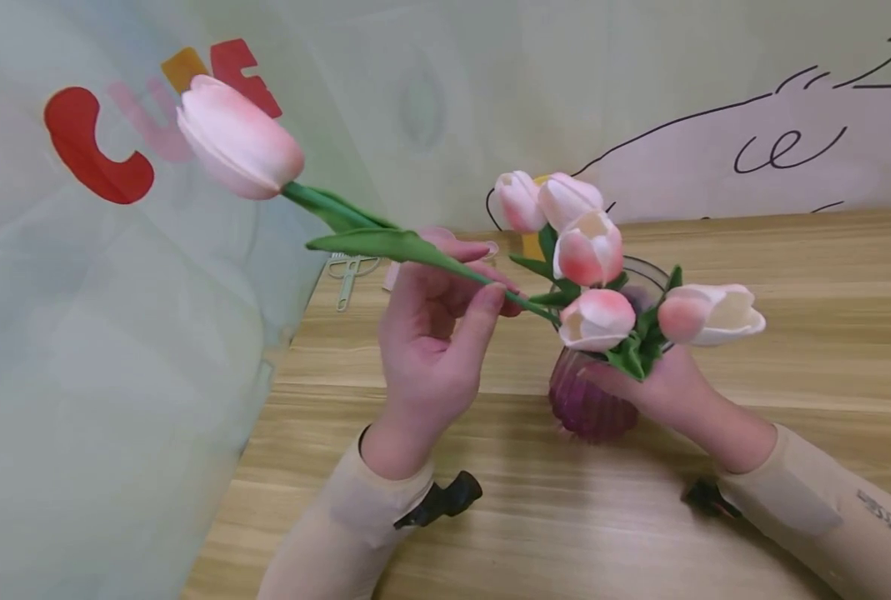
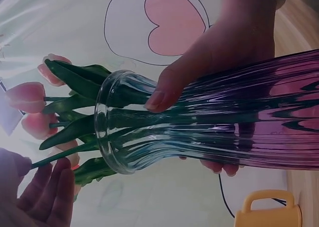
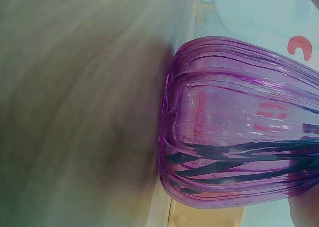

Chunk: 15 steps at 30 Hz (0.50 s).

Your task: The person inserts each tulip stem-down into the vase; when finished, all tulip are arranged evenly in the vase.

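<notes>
My left hand [image 1: 437, 342] pinches the green stem of a pink-and-white artificial tulip [image 1: 238, 142] between thumb and fingers. The bloom leans far to the left, and the stem's lower end reaches the mouth of a ribbed glass vase [image 1: 591, 400]. In the left wrist view the vase [image 2: 224, 132] shades from clear at its flared rim to purple below. My right hand [image 1: 670, 383] grips the vase round its upper part. Several more tulips [image 1: 589, 248] stand in it, and their dark stems [image 3: 229, 162] show through the purple base in the right wrist view.
A wooden table [image 1: 520, 508] carries the vase. Behind it stands a yellow mug-like thing [image 2: 266, 209] with a handle. A small pale green utensil [image 1: 347, 279] lies at the table's back left. A printed curtain with red letters [image 1: 100, 150] hangs at left and back.
</notes>
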{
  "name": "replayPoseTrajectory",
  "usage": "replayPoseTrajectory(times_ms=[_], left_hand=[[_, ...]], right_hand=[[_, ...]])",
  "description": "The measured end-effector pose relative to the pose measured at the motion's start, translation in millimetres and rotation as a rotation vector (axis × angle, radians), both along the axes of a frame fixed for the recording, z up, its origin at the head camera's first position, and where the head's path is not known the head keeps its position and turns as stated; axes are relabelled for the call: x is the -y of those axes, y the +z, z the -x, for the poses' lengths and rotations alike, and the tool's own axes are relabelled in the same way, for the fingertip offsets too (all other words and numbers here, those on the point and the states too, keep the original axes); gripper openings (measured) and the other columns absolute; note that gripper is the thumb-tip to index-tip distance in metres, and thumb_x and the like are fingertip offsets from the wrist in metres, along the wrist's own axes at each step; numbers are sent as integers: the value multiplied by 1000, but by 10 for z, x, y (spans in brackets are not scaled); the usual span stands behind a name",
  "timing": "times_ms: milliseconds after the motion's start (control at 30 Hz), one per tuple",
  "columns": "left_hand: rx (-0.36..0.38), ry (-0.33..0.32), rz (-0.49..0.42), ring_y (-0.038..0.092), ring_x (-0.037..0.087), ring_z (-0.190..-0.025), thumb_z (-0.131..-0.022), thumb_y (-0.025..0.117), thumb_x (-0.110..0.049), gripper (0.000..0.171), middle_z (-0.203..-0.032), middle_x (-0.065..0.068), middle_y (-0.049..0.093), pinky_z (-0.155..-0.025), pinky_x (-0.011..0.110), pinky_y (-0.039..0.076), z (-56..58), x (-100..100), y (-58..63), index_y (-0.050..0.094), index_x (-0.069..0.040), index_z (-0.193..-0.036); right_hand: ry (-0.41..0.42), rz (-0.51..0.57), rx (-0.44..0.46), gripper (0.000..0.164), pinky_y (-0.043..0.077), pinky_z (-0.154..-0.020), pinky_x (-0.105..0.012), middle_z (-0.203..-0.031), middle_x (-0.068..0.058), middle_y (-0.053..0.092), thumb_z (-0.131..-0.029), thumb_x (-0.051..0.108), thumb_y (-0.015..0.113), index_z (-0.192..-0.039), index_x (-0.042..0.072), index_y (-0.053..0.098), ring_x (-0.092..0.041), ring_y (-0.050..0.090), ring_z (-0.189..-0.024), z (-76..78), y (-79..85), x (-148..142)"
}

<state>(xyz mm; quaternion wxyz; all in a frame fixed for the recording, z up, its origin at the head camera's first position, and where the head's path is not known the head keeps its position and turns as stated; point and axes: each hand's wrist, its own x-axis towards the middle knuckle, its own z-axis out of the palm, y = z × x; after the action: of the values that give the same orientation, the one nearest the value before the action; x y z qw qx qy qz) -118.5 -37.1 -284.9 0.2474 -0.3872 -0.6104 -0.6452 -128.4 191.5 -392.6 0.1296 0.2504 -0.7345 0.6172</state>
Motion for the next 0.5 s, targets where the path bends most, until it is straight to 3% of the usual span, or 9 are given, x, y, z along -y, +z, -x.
replayPoseTrajectory(times_ms=[233,500], left_hand=[[-22,62,83,70,28,-75,-91,65,14,31,-92,24,68,-70,37,63,34,-90,-93,55,14,-120],[-31,43,110,70,28,-75,-91,64,13,29,-91,24,69,-72,36,63,67,-128,-151,53,13,-117]], right_hand=[[-20,-14,-7,72,45,-107,-18,-127,4,65,-72,-8,82,-137,5,52,-11,60,-117,4,-30,-22],[-41,-26,15,73,44,-104,-15,-124,6,63,-72,-8,82,-136,3,48,-9,59,-113,-37,-38,-22]])
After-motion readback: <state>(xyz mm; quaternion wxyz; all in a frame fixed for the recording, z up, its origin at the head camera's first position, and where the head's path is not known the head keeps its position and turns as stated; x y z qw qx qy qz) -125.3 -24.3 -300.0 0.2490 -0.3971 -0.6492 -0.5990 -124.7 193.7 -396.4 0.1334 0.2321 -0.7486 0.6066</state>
